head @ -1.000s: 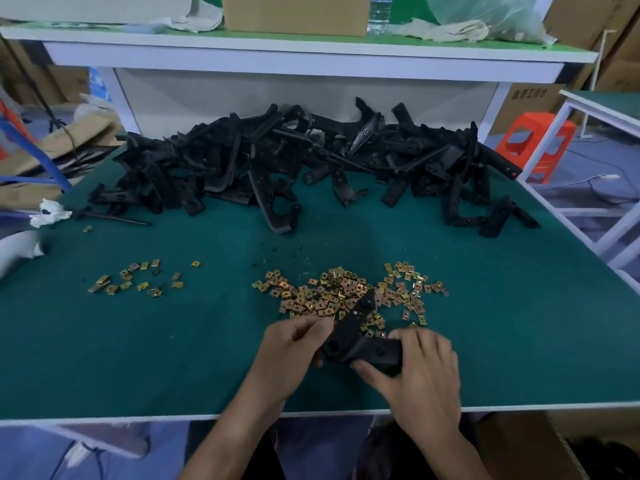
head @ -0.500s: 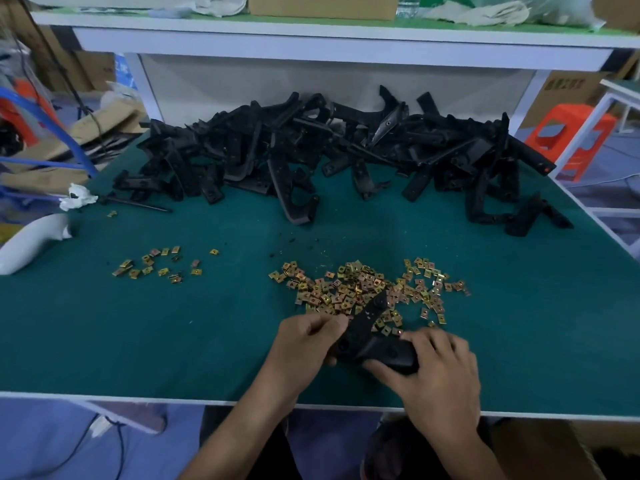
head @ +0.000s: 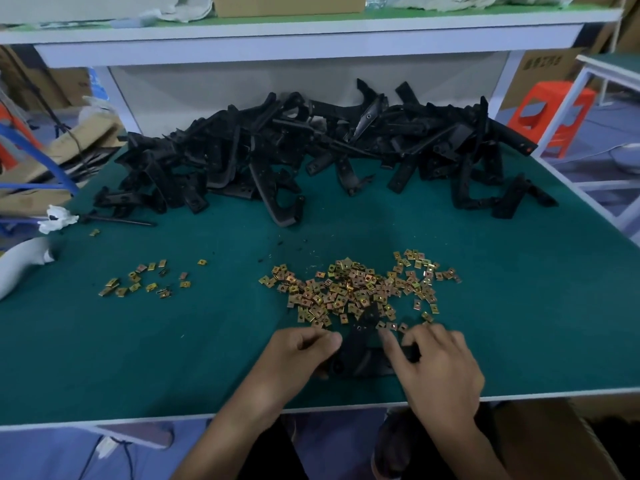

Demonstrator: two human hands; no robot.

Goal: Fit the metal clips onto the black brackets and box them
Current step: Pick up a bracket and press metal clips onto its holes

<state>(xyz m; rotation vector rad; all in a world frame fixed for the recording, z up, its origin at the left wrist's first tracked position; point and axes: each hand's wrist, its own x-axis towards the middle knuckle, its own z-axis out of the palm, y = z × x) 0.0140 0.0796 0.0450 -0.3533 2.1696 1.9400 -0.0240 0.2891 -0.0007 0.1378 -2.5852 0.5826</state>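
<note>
A person sits at a green worktop (head: pixel 519 306), seen from above their own hands. Near its front edge both hands hold one black bracket (head: pixel 356 351): a flat, dull black plastic piece with a narrow arm pointing away from the person and a broader body lying crosswise, with a small round hole near the arm. The left hand (head: pixel 298 355) grips the bracket's left side, its fingers (head: pixel 322 341) curled in tight against the plastic. The right hand (head: pixel 440 368) holds the right end, one of its fingers (head: pixel 389 341) stretched along the top of the bracket and the rest bent round it. The tip of the bracket's arm reaches into a loose spread of metal clips (head: pixel 356 289), small square pieces in brassy gold, many with a hole in the middle (they glint a little under the light). A smaller scatter of clips (head: pixel 149 278) lies well apart to the left. Across the back of the worktop sprawls a big tangled heap of brackets (head: pixel 311 157), all the same matt black. A cardboard box (head: pixel 554 441) sits below the worktop's front edge at the person's right, and an orange stool (head: pixel 550 112) stands beyond the far right corner.
</note>
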